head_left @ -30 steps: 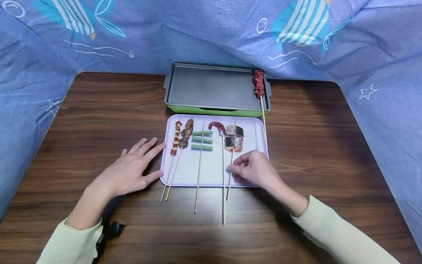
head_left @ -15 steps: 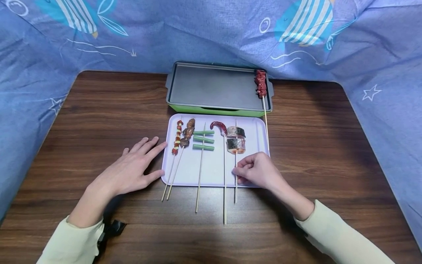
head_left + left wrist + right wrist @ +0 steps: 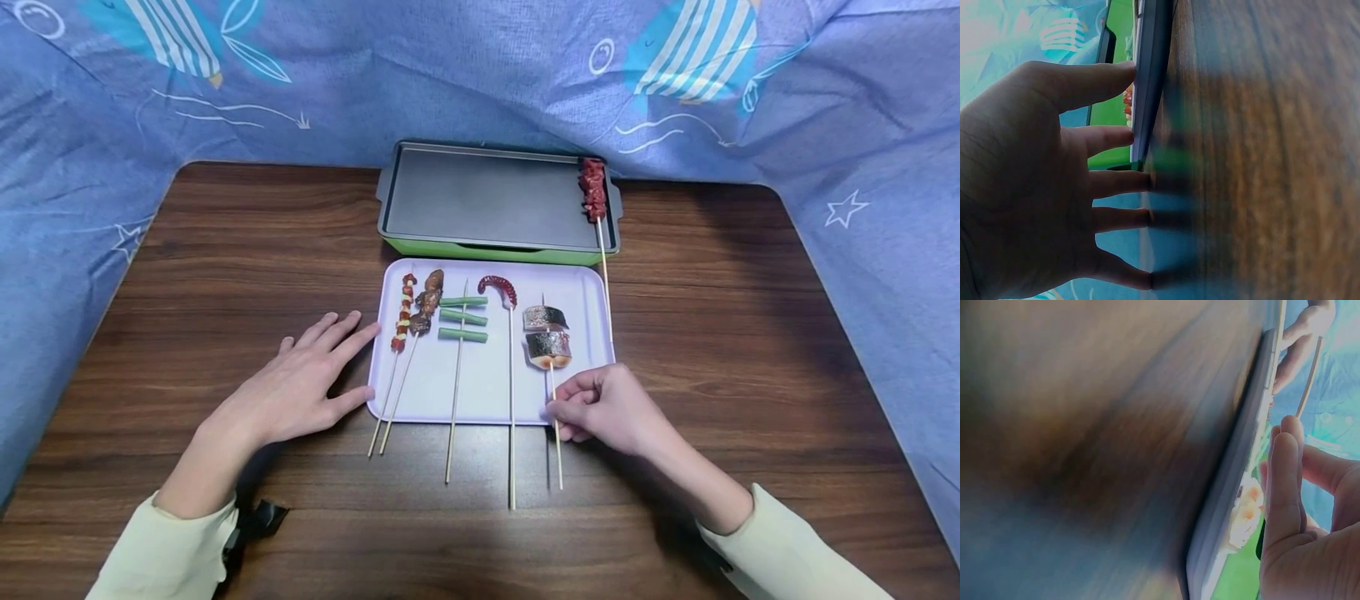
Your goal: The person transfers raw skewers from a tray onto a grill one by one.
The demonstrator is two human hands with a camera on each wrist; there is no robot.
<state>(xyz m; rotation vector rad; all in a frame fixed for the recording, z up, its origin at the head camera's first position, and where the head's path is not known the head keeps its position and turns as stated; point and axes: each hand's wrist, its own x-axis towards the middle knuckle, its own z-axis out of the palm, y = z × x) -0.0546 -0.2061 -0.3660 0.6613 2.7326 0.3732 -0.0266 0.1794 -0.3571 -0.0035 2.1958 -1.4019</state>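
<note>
My right hand pinches the stick of a fish skewer, two silver-skinned chunks held just over the right part of the pale lilac tray; its shadow falls beside the stick. In the right wrist view the stick juts out past the fingertips. My left hand lies spread at the tray's left edge, thumb and index fingertips touching the rim in the left wrist view. Across the tray lie a red-and-yellow skewer, a brown meat skewer, a green bean skewer and a red octopus tentacle skewer.
Behind the tray stands a green grill with a dark flat plate. A raw red meat skewer rests on its right end, stick hanging over the front. A blue fish-print cloth rises behind the wooden table.
My right hand has lifted the fish skewer and drawn it right and towards me, away from the tentacle skewer. My left hand stays at the tray edge.
</note>
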